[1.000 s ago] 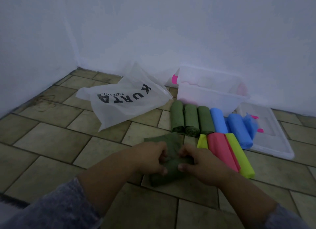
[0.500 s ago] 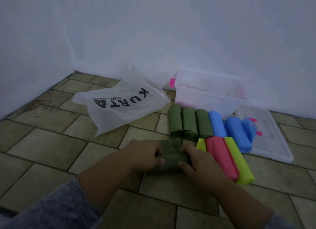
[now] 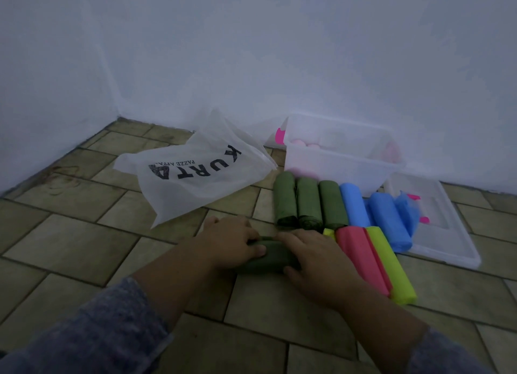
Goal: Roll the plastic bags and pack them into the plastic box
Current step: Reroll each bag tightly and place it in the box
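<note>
A dark green plastic bag roll (image 3: 268,257) lies crosswise on the tiled floor between my hands. My left hand (image 3: 228,242) grips its left end and my right hand (image 3: 313,257) grips its right end, fingers curled over it. Just beyond stand three green rolls (image 3: 307,203) side by side, then two blue rolls (image 3: 372,214). A red roll (image 3: 361,257) and a yellow-green roll (image 3: 389,264) lie right of my right hand. The clear plastic box (image 3: 338,169) sits by the wall with pale pink rolls inside.
A white bag printed KURTA (image 3: 195,172) lies on the floor to the left of the box. The clear box lid (image 3: 444,245) with pink clips lies flat at the right. White walls meet in a corner at the back left.
The flat green bag ahead of my hands has been rolled up away from me into a full roll. Both hands moved forward with it.
</note>
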